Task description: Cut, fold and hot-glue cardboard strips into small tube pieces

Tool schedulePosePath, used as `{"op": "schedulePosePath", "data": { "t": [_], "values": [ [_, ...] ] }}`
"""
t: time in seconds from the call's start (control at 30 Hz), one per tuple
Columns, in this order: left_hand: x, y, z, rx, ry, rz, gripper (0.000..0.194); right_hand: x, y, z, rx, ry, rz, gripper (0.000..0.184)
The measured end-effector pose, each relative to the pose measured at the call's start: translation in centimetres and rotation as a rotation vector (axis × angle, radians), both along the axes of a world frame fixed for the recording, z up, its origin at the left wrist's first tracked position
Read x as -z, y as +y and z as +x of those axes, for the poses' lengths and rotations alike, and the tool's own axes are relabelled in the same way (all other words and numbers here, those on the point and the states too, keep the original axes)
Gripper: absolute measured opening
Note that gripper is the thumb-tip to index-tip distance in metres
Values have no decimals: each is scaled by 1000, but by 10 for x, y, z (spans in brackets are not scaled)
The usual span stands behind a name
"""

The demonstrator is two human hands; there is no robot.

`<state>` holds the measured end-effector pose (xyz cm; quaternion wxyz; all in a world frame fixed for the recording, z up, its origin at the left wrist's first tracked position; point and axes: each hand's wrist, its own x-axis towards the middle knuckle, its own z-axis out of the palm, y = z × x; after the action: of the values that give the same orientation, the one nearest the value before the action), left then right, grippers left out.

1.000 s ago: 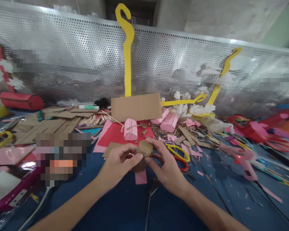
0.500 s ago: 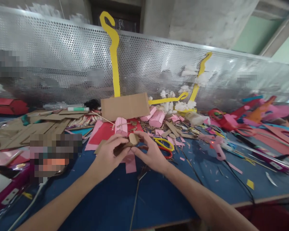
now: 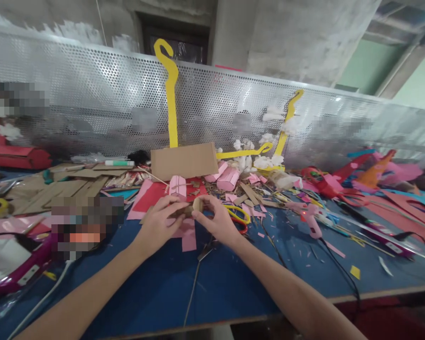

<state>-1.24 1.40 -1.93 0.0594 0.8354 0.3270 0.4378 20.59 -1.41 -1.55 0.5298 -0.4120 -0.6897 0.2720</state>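
Note:
Between both hands, above the middle of the blue table, is a small piece of brown cardboard [image 3: 197,205]. My left hand [image 3: 162,222] has its fingers curled round the left part of it, and the palm side is hidden. My right hand [image 3: 215,218] pinches the piece's right end between thumb and fingers. Just behind them a pink paper shape [image 3: 177,185] lies on red paper [image 3: 147,198]. A pink paper strip [image 3: 189,236] lies under the hands. Yellow-and-red-handled scissors [image 3: 242,215] rest beside my right hand.
A cardboard box [image 3: 184,160] with a yellow hooked strip [image 3: 171,104] stands at the back, before a perforated metal panel [image 3: 127,85]. To the right lies a pink glue gun [image 3: 312,224] with a black cord. Cardboard sheets [image 3: 60,189] lie left. A thin rod [image 3: 192,293] lies in front.
The view has shifted slightly, so the scene sits a little differently. Both hands stay together on the cardboard piece, whose pale end has turned a little; my right fingers now cover more of it.

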Motion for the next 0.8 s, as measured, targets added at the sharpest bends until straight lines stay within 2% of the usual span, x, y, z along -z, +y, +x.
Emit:
{"op": "schedulePosePath", "data": {
  "t": [0.17, 0.37, 0.53, 0.7, 0.8],
  "values": [
    [-4, 3, 2, -12, -15, -21, 28, 2, 6, 4, 26, 1, 27, 35],
    [-5, 10, 1, -19, -48, -30, 22, 9, 14, 12, 47, -4, 49, 41],
    [-4, 14, -1, -14, -65, -16, 19, 13, 19, 21, 55, -4, 54, 34],
    [-1, 18, -7, -76, -103, -6, 24, 13, 26, 32, 64, -8, 72, 33],
    [0, 19, -12, -141, -129, -9, 21, 15, 31, 38, 89, 11, 97, 35]
  ]
}}
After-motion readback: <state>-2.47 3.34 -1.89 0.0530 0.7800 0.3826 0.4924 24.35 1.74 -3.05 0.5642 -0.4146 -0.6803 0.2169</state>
